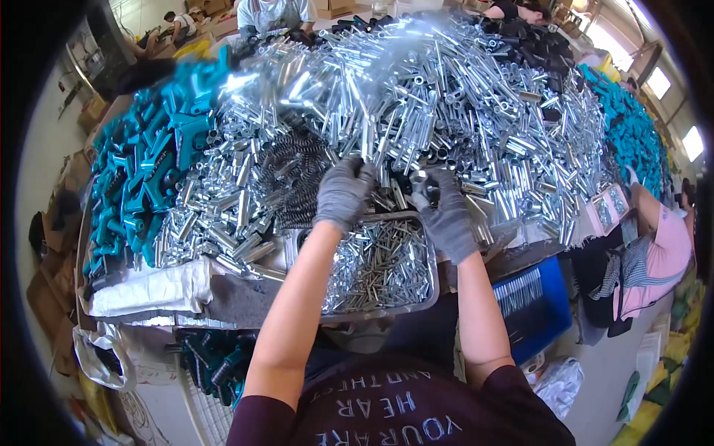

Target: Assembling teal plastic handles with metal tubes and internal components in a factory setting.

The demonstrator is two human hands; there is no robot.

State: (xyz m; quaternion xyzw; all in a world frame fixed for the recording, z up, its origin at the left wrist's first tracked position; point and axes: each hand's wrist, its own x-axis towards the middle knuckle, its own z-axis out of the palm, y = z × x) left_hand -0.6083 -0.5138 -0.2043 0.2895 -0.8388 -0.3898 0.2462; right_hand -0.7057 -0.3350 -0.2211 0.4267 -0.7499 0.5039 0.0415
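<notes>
My left hand, in a grey glove, closes its fingertips round a shiny metal tube that points away from me. Close by on the right, my gloved right hand pinches a small shiny metal piece; its exact kind is too small to tell. Both hands are just beyond a grey tray of small metal pins and clear bits. Dark coil springs lie in a heap beside my left hand. A big mound of silvery tubes and rods rises beyond both hands.
Teal plastic handles are heaped at the left, and more teal parts at the far right. A blue bin of metal rods stands below the table's right edge. Co-workers sit at the far side and at the right, one in a pink top.
</notes>
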